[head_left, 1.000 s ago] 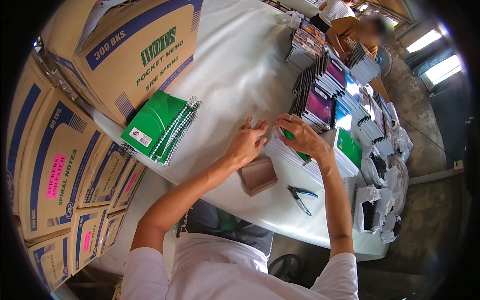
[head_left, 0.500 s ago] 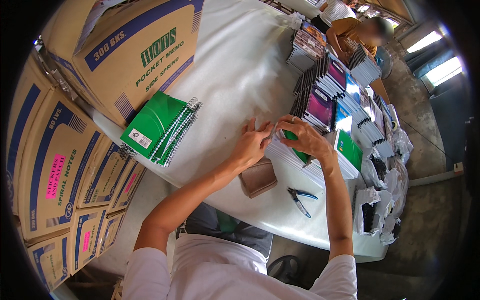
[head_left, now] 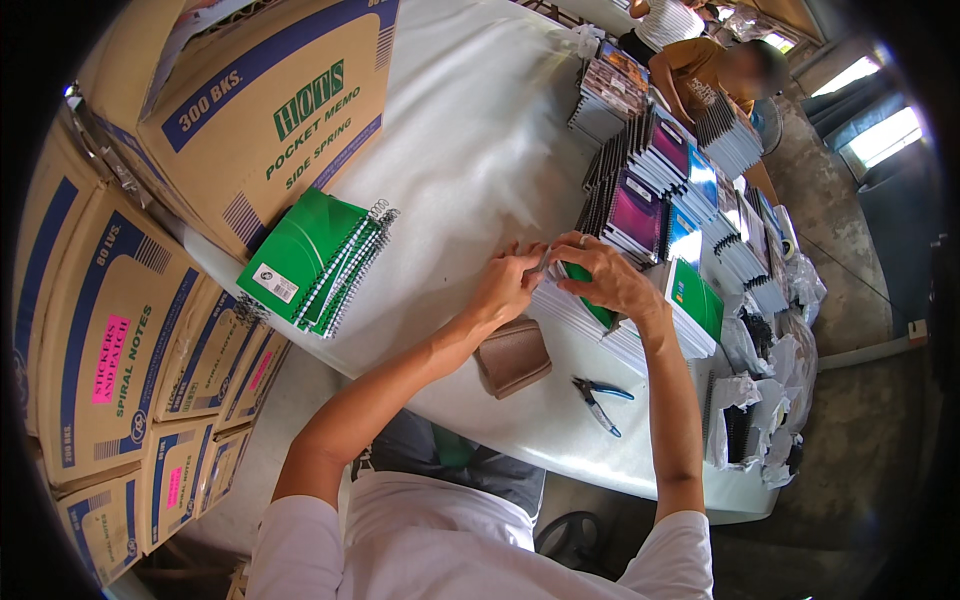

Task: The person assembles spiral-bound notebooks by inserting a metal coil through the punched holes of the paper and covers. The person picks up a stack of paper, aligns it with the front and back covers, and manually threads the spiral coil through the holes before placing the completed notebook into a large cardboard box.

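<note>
My left hand [head_left: 508,284] is closed, its fingertips pinching a small, thin greyish piece [head_left: 543,262] whose kind I cannot make out. Close beside it, my right hand [head_left: 608,276] curves with thumb and fingers drawn together at the same spot, over the corner of a stack of green-covered notebooks [head_left: 697,300]. What its fingertips grip, if anything, is hidden. A brown pouch-like block [head_left: 513,358] lies on the table below my left wrist. Between my forearms rests a pair of blue-handled pliers [head_left: 600,402].
Green spiral notebooks [head_left: 308,250] are piled at the left, against a large cardboard carton [head_left: 270,110]. More cartons [head_left: 115,330] stack up beside the table [head_left: 455,150]. Rows of spiral notebooks [head_left: 640,210] line the right side. Across the table sits another person [head_left: 690,75].
My left fingers have curled in more, while both hands stay at the same spot by the green notebook stack. The view has shifted very slightly.
</note>
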Demonstrator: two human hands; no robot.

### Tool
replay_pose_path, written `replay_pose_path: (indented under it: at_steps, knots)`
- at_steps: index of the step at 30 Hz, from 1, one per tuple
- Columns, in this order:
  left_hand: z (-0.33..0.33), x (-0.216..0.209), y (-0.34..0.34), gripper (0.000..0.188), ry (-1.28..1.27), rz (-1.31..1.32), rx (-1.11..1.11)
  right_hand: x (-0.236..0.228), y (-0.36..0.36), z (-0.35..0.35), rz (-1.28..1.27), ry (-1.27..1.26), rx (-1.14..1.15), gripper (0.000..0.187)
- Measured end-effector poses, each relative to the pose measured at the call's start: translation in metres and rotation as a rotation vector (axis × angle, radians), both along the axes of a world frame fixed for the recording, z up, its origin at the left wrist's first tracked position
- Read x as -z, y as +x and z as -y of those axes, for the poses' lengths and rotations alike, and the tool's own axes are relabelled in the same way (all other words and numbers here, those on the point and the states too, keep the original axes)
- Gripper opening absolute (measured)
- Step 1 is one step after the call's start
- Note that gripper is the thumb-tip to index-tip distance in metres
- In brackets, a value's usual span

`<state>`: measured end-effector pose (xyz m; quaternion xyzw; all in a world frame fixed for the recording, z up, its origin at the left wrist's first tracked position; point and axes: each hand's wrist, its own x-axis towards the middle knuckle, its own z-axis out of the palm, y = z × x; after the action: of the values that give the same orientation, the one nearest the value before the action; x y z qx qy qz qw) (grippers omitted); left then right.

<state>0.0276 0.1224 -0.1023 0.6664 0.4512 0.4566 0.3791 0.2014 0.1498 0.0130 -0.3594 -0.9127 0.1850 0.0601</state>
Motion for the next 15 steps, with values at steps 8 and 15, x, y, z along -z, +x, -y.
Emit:
replay_pose_path:
  at_steps: [8,15]
  knots:
    - [-0.0014,-0.0104,0.0001,0.047,-0.128,0.052,0.030,0.0047,0.0003,-0.0004,0.026,0.085,-0.021,0.037]
    - [0.0009,-0.0119,-0.0037,0.055,-0.217,0.051,-0.001,0.0017,-0.0075,-0.0001,0.079,0.092,-0.037,0.036]
